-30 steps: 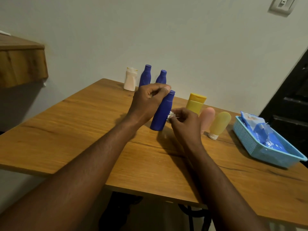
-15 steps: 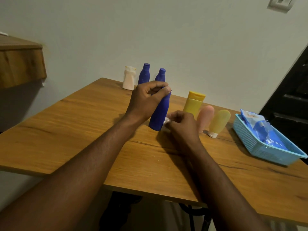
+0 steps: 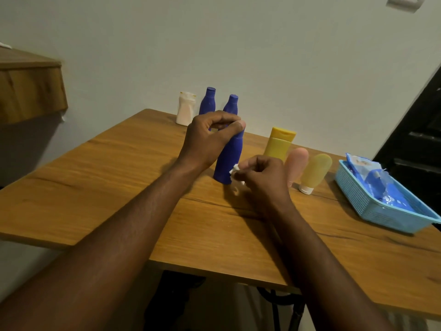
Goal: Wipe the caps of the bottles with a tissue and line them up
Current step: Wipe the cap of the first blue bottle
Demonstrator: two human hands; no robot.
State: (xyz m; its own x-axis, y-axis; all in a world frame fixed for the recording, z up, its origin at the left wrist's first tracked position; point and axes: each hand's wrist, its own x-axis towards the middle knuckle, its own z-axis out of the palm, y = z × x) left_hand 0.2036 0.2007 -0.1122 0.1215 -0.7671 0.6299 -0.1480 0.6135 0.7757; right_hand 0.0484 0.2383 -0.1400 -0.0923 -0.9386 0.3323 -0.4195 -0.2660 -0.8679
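The light is dim and warm. A dark shadow sits on the wall [image 3: 28,144] at 9 o'clock. Edges bend, and 6 o'clock looks blurry.

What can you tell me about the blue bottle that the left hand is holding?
The blue bottle is dark blue all over, plastic by its matte look, wide at the base and narrowing to a slim neck. It leans slightly, base on the wooden table. The left hand grips its top, hiding the cap. The right hand pinches a crumpled white tissue at its lower side.
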